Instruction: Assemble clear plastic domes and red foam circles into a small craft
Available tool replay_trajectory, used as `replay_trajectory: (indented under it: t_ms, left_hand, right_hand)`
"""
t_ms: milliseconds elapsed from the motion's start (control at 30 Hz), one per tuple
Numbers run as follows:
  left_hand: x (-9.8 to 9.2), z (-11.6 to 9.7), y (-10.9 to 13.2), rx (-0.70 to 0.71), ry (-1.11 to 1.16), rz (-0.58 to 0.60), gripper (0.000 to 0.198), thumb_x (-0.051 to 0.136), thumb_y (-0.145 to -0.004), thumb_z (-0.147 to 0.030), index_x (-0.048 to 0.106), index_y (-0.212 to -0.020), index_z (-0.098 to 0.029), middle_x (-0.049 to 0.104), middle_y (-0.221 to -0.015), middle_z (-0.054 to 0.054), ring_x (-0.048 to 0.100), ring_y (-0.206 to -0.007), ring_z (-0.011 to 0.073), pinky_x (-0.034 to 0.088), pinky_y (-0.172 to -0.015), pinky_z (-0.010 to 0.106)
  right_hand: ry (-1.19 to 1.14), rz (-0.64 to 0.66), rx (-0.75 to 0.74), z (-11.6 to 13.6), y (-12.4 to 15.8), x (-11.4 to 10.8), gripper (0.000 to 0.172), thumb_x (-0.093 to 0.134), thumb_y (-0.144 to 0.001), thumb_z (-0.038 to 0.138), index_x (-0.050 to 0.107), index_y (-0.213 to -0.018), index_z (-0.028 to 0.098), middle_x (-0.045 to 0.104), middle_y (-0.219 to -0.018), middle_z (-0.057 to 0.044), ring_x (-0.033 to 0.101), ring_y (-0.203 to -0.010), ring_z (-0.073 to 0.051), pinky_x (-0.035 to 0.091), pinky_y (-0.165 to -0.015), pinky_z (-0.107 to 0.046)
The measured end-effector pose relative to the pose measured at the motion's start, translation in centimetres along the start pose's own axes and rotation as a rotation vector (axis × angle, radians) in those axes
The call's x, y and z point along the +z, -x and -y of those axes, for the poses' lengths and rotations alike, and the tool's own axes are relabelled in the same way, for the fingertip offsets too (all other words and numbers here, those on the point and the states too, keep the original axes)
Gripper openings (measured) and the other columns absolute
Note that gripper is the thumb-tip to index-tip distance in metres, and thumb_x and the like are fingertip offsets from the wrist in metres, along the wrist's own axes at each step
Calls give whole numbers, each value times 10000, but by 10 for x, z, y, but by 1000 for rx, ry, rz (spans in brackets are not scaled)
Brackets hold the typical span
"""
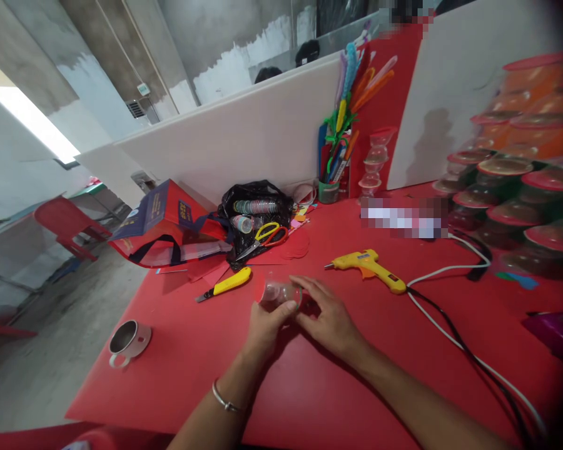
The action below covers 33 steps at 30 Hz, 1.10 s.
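A small clear plastic cup with a red rim lies on its side on the red table, held between both hands. My left hand grips it from below, fingers curled around its near side. My right hand closes on its right end, fingers bent over the rim. A bracelet circles my left wrist.
A yellow utility knife lies left of the cup and a yellow glue gun with its cable to the right. Scissors, a black bag, a red box, a metal mug, pipe cleaners and stacked lidded cups surround them.
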<state>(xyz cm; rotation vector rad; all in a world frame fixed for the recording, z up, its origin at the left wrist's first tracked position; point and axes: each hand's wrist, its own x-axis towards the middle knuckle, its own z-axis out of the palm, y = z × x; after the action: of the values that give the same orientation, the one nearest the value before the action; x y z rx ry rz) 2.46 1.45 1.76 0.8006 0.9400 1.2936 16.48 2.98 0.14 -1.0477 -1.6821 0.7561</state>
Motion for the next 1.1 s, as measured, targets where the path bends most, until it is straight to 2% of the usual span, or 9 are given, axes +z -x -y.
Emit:
replay_trajectory:
  t_ms: [100, 233, 333, 467, 533, 667, 767, 933, 1100]
  left_hand:
    - [0, -2, 1, 22, 57, -7, 335, 862, -635, -254, 724, -927, -166, 755, -881, 63, 706, -823, 216, 545, -829, 362]
    - [-6, -4, 3, -41, 40, 12, 490, 833, -685, -250, 668, -1146, -227, 734, -1031, 73, 697, -865, 221, 544, -818, 395]
    - [-12, -3, 3, 43, -23, 20, 606, 856, -640, -197, 641, -1205, -242, 700, -1138, 84, 669, -980, 235, 515, -895, 402]
    - [-14, -2, 2, 72, -47, 70, 548, 872, -603, -203, 685, -1119, -215, 617, -1302, 107, 635, -1070, 278, 514, -911, 419]
    - [-12, -2, 1, 36, -10, 103, 617, 871, -609, -216, 653, -1185, -237, 647, -1247, 98, 648, -1033, 274, 528, -872, 425]
    - [-10, 2, -3, 51, 57, 103, 660, 903, -565, -279, 653, -1175, -242, 714, -1087, 63, 661, -1001, 250, 511, -889, 398]
    - [-10, 3, -5, 64, 68, 51, 618, 907, -552, -334, 677, -1116, -228, 720, -1077, 61, 670, -1004, 256, 509, -889, 389]
    - [-10, -1, -2, 26, 73, 11, 593, 886, -594, -287, 668, -1142, -232, 718, -1085, 57, 692, -930, 234, 525, -822, 353]
    - [-7, -6, 4, 21, 64, 40, 577, 862, -633, -236, 660, -1173, -221, 721, -1083, 68, 672, -984, 236, 520, -887, 374]
  right_hand:
    - [-109, 56, 22, 5, -1, -4, 550, 696, -776, 326, 555, -1303, 261, 602, -1311, -97, 561, -1217, -263, 452, -1037, -449]
    - [-497, 169, 300, 10, -4, -12, 571, 665, -825, 469, 525, -1339, 261, 580, -1351, -99, 577, -1197, -253, 495, -966, -402]
    - [-765, 269, 431, 12, -7, -16, 465, 590, -881, 538, 616, -1233, 236, 679, -1187, -90, 650, -1040, -229, 522, -878, -363]
    - [-903, 377, 526, 11, -7, -16, 488, 618, -869, 542, 617, -1229, 212, 723, -830, -55, 660, -670, -160, 485, -551, -246]
    - [-924, 372, 549, 11, -6, -16, 518, 678, -828, 523, 596, -1243, 222, 725, -838, -52, 648, -619, -146, 463, -503, -230]
    - [-903, 219, 480, 11, -6, -13, 538, 824, -699, 415, 592, -1158, 257, 703, -1134, -73, 686, -956, -201, 554, -795, -323]
    - [-828, 147, 398, 12, -6, -8, 544, 861, -641, 379, 579, -1090, 259, 687, -1165, -69, 657, -1073, -217, 530, -936, -373]
    - [-747, 192, 334, 11, -4, -4, 580, 851, -646, 383, 565, -1137, 267, 630, -1276, -80, 649, -1091, -223, 548, -936, -399]
    - [-829, 259, 437, 10, -5, -10, 529, 719, -794, 505, 558, -1231, 255, 656, -1241, -100, 640, -1116, -239, 539, -919, -411]
